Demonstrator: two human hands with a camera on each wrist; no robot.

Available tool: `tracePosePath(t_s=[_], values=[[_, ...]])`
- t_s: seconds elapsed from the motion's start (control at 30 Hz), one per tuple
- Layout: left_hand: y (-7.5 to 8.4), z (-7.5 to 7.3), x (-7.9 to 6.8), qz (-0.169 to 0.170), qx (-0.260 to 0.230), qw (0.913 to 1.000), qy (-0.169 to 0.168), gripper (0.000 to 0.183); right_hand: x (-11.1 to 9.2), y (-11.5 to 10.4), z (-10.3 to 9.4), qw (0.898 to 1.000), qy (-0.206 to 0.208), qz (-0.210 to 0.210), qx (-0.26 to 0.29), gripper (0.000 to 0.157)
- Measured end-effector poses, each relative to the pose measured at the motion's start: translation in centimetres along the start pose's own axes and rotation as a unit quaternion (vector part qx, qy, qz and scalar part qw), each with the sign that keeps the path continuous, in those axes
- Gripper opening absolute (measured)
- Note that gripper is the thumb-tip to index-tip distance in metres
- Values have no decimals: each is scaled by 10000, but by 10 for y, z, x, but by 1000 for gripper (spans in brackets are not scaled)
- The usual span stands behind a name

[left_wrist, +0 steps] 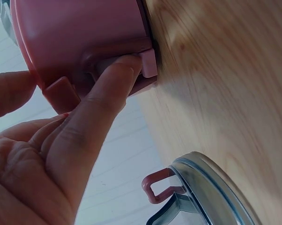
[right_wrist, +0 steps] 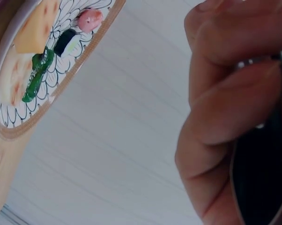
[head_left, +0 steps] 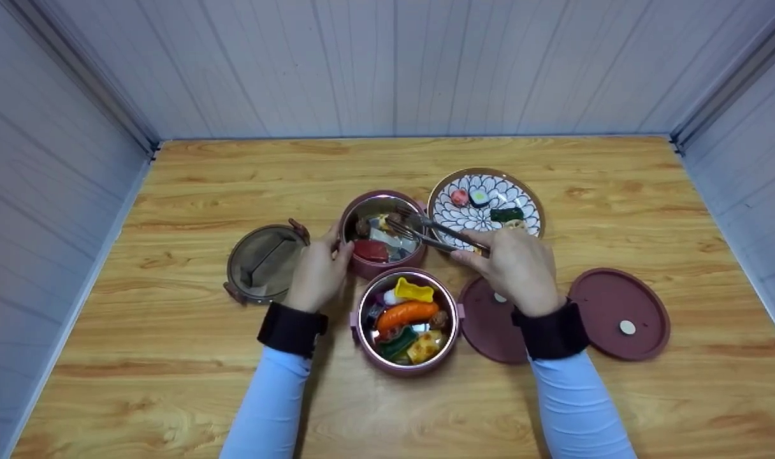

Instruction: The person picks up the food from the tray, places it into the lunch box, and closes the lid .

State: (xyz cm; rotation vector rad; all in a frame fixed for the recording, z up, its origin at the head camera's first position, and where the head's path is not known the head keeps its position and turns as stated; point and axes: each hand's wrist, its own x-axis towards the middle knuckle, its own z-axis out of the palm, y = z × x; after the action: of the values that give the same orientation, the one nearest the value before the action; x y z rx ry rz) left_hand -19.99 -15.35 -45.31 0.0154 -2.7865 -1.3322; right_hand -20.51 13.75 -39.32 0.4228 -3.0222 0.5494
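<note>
Left hand [head_left: 317, 273] grips the far bowl [head_left: 368, 268], right hand [head_left: 521, 271]'s curled round tongs [head_left: 450, 232], tips over that bowl's food [head_left: 370, 250].

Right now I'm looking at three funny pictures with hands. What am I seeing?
No machine here: those are a person's left hand and right hand. The widest picture comes from a camera worn on the head; the others come from one on each wrist. The left hand holds the farther bowl; the right hand holds tongs that reach into it. Also on the wooden table: a nearer bowl and a patterned plate, both with food pieces, a see-through lid, and two dark red discs.
</note>
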Motion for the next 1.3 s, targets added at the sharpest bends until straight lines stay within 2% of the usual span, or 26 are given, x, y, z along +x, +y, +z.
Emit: tracePosePath(t_s=[0.33,0.6,0.8,1.07,1.2,1.3], values=[[0,-1,-1,61,-13,10000,27,55,1,-4,5,9996,151,-238,22,45],[0,0,0,-3,0,10000,-1,55,1,0,-5,9996,107,72,241,53],[-1,0,0,-86,-36,9999,-40,55,1,15,-20,9980,91,498,367,61],[-1,0,1,-152,34,9999,-66,56,-1,43,-33,9942,443,881,429,65],[-1,0,0,-36,84,10000,-6,55,1,56,-32,9923,455,1076,419,64],[-1,0,-1,78,88,9999,50,54,5,64,-25,9916,281,1192,410,66]])
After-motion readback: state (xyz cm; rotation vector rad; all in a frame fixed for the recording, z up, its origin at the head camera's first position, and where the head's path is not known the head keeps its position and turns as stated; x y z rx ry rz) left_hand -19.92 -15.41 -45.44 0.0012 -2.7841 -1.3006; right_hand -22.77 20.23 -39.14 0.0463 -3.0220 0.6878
